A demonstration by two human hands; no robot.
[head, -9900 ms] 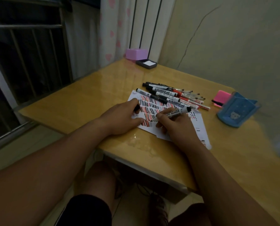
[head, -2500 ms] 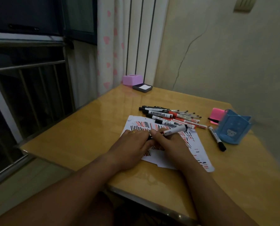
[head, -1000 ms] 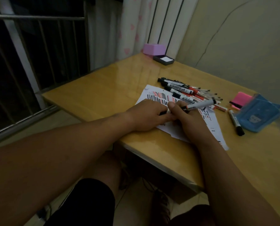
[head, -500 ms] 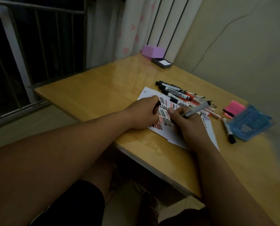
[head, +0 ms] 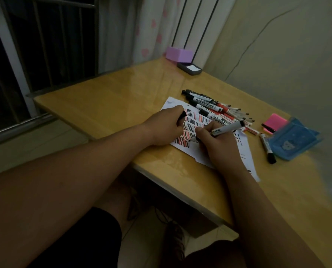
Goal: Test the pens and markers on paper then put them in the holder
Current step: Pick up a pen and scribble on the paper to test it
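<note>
Two hands: the left hand [head: 165,126] rests on the sheet with its fingers curled round a black cap [head: 182,117]; the right hand [head: 217,144] grasps a white-barrelled marker [head: 226,129] in a writing hold, tip down on the sheet.
One sheet: the paper [head: 247,153] lies flat near the table's front edge, crowded with short red and black strokes and partly covered by both hands.
One pile: the markers and pens [head: 215,109] overlap just behind the paper. There are black-capped white barrels, red ones and thin pens, too tangled to count.
One loose marker: a black-capped marker [head: 266,147] lies alone between the paper and the holder.
One holder: the blue holder [head: 294,140] sits at the right of the table, boxy, with a small picture on its face. The view is too blurred to show what is inside.
Around: a pink sticky pad [head: 276,121] is behind the holder, and a purple box [head: 178,54] and a dark tray [head: 189,68] are in the far corner.
Surfaces: the wooden table [head: 122,93] is glossy, the curtain [head: 151,31] has a heart print, and the window has metal bars [head: 45,45].
</note>
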